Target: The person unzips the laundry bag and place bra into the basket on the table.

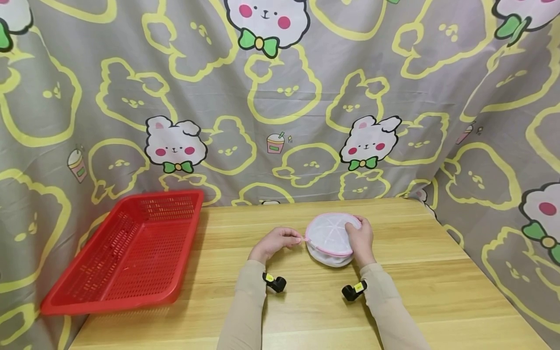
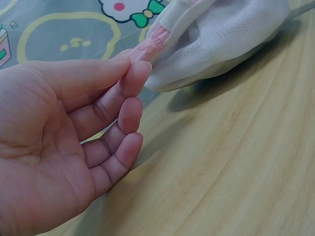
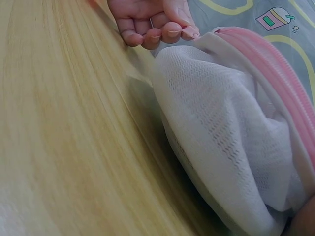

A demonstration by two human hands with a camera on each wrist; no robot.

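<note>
A round white mesh laundry bag [image 1: 327, 236] with a pink zipper [image 3: 275, 59] around its upper edge stands on the wooden table. At the bag's left side my left hand [image 1: 276, 243] pinches the small pink zipper pull [image 2: 145, 50] between thumb and forefinger, its other fingers loosely bent. My right hand [image 1: 362, 239] grips the right side of the bag, thumb on top and fingers behind it, mostly hidden. In the right wrist view the mesh side looks creased, and the zipper looks shut along the part that shows. What the bag holds inside cannot be seen.
A red perforated plastic basket [image 1: 177, 287] stands at the left of the table [image 1: 315, 311]. Behind and to the right hangs a grey curtain [image 1: 306, 131] with cartoon animals, close against the table's edges.
</note>
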